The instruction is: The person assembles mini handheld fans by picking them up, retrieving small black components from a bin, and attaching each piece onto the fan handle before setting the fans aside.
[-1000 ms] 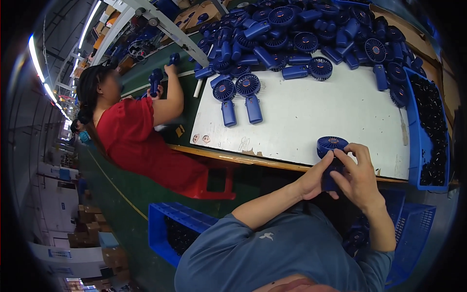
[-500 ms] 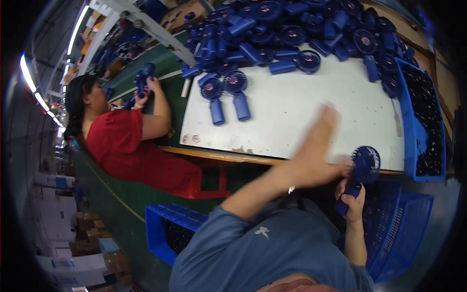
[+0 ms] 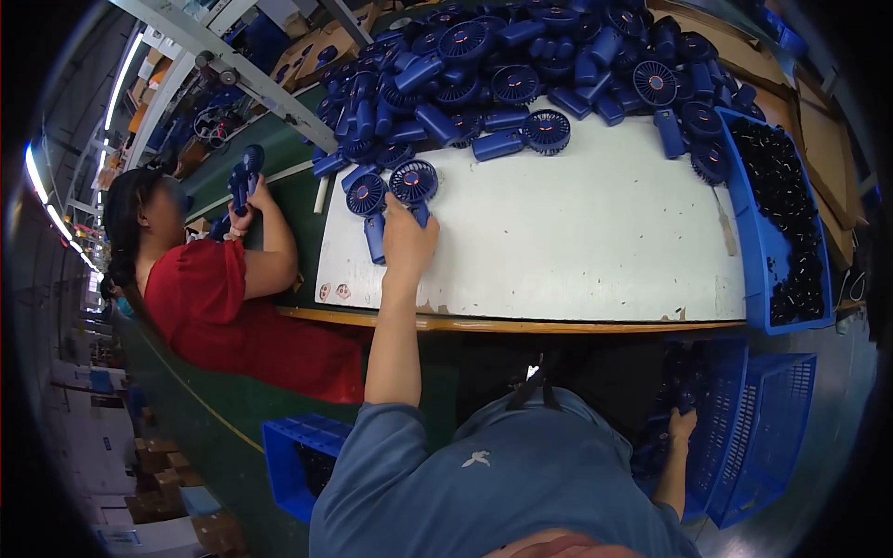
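Observation:
My left hand [image 3: 409,237] reaches over the white tabletop and is closed around the handle of a blue handheld fan [image 3: 414,180]. A second blue handheld fan [image 3: 366,195] lies close beside it on the left, its handle towards me. Low on the right, my right hand [image 3: 684,425] is down at a blue crate [image 3: 730,418]. Its fingers are closed round a dark blue handheld fan [image 3: 686,398], only partly visible in the shade. More fans inside that crate are hard to make out.
A large heap of blue fans [image 3: 512,84] covers the back of the white table [image 3: 577,242]. At its right edge stands a blue bin [image 3: 752,232] of small black parts. Another blue crate [image 3: 288,465] is on the floor at left. A co-worker in red [image 3: 205,288] sits left, holding fans.
My left hand has swung from beside the right one to the pair of fans and taken hold of one. My right hand has lowered its fan to the crate.

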The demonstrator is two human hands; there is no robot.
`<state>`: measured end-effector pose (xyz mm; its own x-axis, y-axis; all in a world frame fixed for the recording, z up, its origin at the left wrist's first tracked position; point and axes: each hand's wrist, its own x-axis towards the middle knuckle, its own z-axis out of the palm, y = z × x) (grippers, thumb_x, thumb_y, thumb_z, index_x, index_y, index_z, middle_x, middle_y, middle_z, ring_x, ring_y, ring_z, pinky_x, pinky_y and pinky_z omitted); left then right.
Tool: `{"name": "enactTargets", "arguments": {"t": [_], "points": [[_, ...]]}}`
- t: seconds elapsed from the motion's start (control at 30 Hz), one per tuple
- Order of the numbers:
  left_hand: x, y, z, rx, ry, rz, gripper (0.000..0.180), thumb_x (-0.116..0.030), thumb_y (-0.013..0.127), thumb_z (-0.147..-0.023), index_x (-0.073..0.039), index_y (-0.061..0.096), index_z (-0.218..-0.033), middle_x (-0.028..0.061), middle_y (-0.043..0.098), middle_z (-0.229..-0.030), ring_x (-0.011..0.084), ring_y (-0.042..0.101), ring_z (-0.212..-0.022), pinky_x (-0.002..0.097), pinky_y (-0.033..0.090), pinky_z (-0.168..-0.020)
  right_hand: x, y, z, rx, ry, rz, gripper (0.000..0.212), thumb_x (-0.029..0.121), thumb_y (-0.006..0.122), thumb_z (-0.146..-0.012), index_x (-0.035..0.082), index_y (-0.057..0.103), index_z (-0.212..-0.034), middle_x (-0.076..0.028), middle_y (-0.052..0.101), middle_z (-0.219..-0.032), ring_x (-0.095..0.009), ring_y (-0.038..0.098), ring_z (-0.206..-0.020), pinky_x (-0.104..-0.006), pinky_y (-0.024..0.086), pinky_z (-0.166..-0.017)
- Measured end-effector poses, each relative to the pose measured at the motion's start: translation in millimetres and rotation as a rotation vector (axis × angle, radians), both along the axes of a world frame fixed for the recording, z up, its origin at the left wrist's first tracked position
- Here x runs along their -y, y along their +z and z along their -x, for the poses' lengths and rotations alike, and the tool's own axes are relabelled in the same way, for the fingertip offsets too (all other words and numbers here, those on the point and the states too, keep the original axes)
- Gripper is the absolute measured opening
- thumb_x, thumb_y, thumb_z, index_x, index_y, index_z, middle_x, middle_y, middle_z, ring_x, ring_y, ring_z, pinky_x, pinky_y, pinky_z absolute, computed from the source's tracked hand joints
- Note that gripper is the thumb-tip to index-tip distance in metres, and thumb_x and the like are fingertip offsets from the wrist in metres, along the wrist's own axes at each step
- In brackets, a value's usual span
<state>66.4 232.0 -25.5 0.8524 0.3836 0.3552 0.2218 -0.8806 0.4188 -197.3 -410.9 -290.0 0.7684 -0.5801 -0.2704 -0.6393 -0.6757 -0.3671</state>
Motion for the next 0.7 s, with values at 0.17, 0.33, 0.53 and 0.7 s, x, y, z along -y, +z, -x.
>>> {"name": "enactTargets", "arguments": {"t": [0.17,0.33,0.53,0.7], "points": [[52,2,51,-0.041,-0.161,0.969,0.056,-0.010,0.073,-0.073,0.002,0.050,-0.122,0.0095,0.062,-0.102,0.0186,0.060,-0.085,0.0317,0.051,-0.079,-94,127,-64,0.377,0.105,-0.528,0.028,0.012,0.065,-0.092,-0.004,0.063,-0.115,-0.015,0.068,-0.107,-0.020,0.065,-0.096,-0.0317,0.051,-0.086],[192,-6,121,-0.064,-0.444,1.667,0.049,-0.010,0.075,-0.079,-0.004,0.050,-0.120,0.0091,0.063,-0.105,0.0216,0.061,-0.103,0.0380,0.047,-0.096,-234,246,-108,0.293,0.478,-1.327,0.052,0.005,0.067,-0.089,-0.001,0.046,-0.137,-0.013,0.057,-0.126,-0.014,0.060,-0.102,-0.0280,0.050,-0.089],[204,4,102,0.100,-0.477,1.475,0.071,-0.031,0.066,-0.094,0.001,0.031,-0.146,0.0148,0.050,-0.135,0.0225,0.056,-0.117,0.0372,0.046,-0.102,-281,275,-130,0.283,0.698,-0.866,0.056,0.021,0.075,-0.084,-0.001,0.051,-0.130,-0.021,0.066,-0.105,-0.032,0.068,-0.096,-0.0388,0.053,-0.086],[200,8,80,-0.391,-0.418,2.129,0.055,-0.054,0.046,-0.099,-0.004,0.057,-0.118,0.0186,0.066,-0.111,0.0308,0.067,-0.096,0.0445,0.056,-0.088,-275,302,-151,0.470,1.186,-0.486,0.040,0.024,0.071,-0.084,-0.001,0.054,-0.111,-0.024,0.064,-0.093,-0.041,0.065,-0.082,-0.0451,0.054,-0.069]]}}
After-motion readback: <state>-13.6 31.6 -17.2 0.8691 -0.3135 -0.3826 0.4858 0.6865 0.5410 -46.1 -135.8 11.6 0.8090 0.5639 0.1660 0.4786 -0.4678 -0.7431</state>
